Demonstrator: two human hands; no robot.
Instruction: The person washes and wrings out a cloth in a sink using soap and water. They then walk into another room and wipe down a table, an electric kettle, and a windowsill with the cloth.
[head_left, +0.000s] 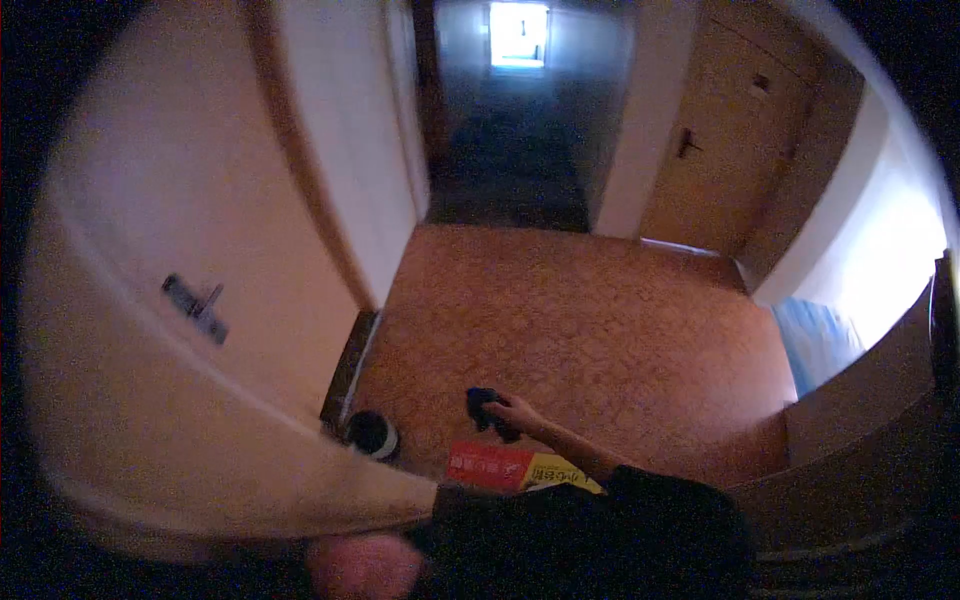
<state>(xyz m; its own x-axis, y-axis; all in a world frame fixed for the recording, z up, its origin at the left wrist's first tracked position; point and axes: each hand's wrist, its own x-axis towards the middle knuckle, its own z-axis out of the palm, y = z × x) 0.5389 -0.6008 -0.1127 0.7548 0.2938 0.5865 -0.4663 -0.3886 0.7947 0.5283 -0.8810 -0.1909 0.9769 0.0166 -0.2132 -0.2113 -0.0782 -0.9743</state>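
My right hand [515,412] reaches out low over the floor, its fingers closed on a small dark item [482,405]. That item looks black or dark blue and limp, perhaps cloth; its kind is too dim to make out. Just below the hand lies a red and yellow mat or sign [490,465] with printed characters, partly covered by my dark sleeve. A blurred pinkish shape, perhaps my left hand [365,567], shows at the bottom edge left of my dark clothing. No fingers can be made out on it.
A dark round bin [372,435] with a pale rim stands by the left wall. Close on the left is a pale door with a metal handle [195,308]. Reddish patterned flooring [570,320] leads to a dark corridor [515,150]. A wooden door [735,130] stands at the right.
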